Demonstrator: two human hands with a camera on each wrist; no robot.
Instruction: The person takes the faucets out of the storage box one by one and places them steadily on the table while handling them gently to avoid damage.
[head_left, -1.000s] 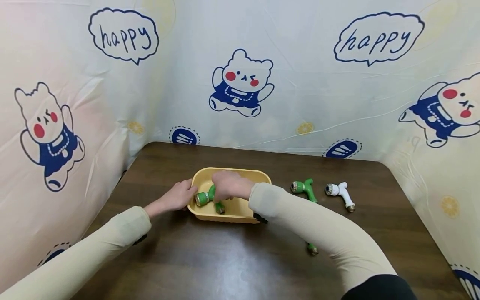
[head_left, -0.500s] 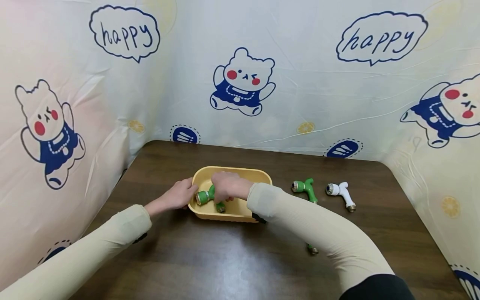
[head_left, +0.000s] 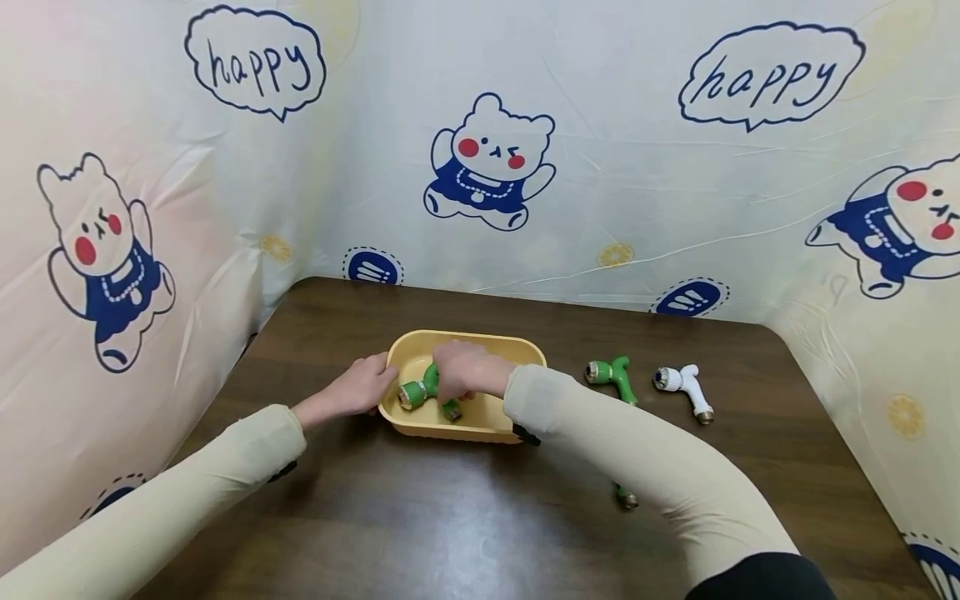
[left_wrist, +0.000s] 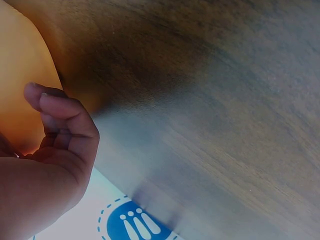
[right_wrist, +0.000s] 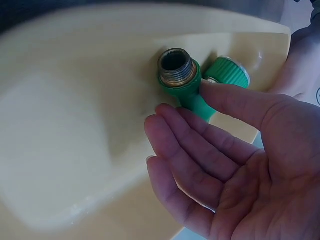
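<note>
A yellow plastic tub [head_left: 495, 432] stands mid-table. My left hand [head_left: 360, 386] grips its left rim; in the left wrist view the curled fingers [left_wrist: 70, 117] lie against the tub's outer wall. Inside the tub, toward its left end, is a green tap [head_left: 417, 392] with a ribbed knob and a threaded metal end. My right hand [head_left: 467, 371] reaches into the tub and holds this tap by its body. In the right wrist view the thumb [right_wrist: 235, 100] presses on the tap beside its threaded end, with the fingers behind; the hand hides part of the body.
Right of the tub lie another green tap [head_left: 619, 382] and a white tap [head_left: 684, 387] on the dark wooden table [head_left: 420, 517]. A green piece with a metal end [head_left: 626, 499] shows below my right sleeve [head_left: 645, 450], which hides the rest. Printed curtain surrounds the table.
The green tap in the tub has shifted slightly right and turned a little, together with my right hand. My left hand stays on the rim. The head view has shifted slightly.
</note>
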